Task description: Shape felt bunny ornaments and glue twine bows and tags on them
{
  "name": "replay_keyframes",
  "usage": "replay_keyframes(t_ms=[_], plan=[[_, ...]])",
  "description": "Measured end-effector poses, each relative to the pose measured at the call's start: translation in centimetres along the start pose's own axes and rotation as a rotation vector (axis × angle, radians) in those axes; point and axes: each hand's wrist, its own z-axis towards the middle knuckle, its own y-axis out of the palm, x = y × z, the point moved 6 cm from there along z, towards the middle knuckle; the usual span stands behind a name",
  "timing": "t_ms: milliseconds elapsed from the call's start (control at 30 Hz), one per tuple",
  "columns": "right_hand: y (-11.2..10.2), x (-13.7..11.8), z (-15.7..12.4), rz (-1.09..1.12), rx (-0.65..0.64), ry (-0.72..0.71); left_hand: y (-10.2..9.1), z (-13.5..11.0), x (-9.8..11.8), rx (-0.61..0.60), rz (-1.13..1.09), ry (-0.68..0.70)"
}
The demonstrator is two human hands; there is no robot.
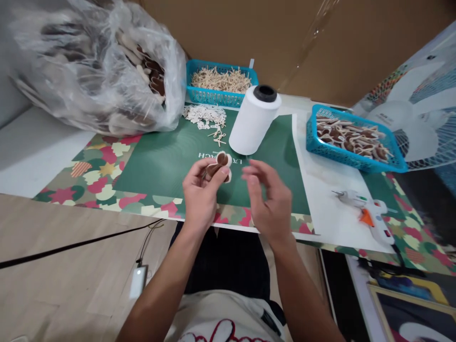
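My left hand [201,190] pinches a small brown-and-cream fabric piece [222,159] with rounded lobes between thumb and fingers, over the green mat [156,166]. Part of the piece is hidden by the thumb. To its right, my right hand [270,197] is half curled, thumb and fingers apart, slightly blurred; nothing shows in it. Beyond both hands stands a large white cone of thread [251,123] with a black top. Small looped cream cords [218,136] lie beside a pile of little white tags [204,115] on the mat.
A blue basket [217,97] of cream cords stands at the back. Another blue basket [356,159] at right holds brown-and-cream pieces. A plastic bag [103,71] of similar pieces fills the back left. A glue gun [375,218] lies right, near a fan [409,114].
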Motion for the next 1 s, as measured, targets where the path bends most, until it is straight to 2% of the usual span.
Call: replay_keyframes(t_ms=[67,100,200,300,467,533,633,800,867,1000], plan=[[1.4,-0.1,-1.3,0.164,-0.132,0.157,0.0,-1.8,-0.1,-0.04,0.034,-0.06],[1.9,-0.1,-1.8,0.21,-0.15,0.216,0.0,-2.7,-0.1,-0.057,0.041,-0.096],[2.2,-0.1,-2.9,0.244,-0.093,0.283,-0.4,-4.8,-0.2,-0.101,0.018,-0.183],[1.5,-0.5,-3.5,0.176,-0.028,0.233,-0.8,-5.9,0.1,-0.153,0.062,-0.203],[0.7,-3.1,-4.0,-0.113,-0.013,-0.072,-1.0,-6.4,1.6,-0.182,0.389,-0.089],[0.8,-3.5,-4.2,-0.149,-0.016,-0.077,-0.7,-6.7,2.3,-0.209,0.505,-0.026],[1.0,-3.4,-4.5,-0.118,0.004,-0.001,-0.3,-7.2,3.2,-0.221,0.642,0.064],[0.8,-4.0,-5.2,-0.127,0.079,-0.051,0.3,-7.5,3.6,-0.198,0.645,0.068],[0.7,-4.0,-5.4,-0.09,0.099,0.001,0.5,-7.7,3.4,-0.192,0.607,0.079],[1.0,-3.0,-6.0,0.182,0.125,0.304,0.7,-8.6,2.4,-0.125,0.449,0.08]])
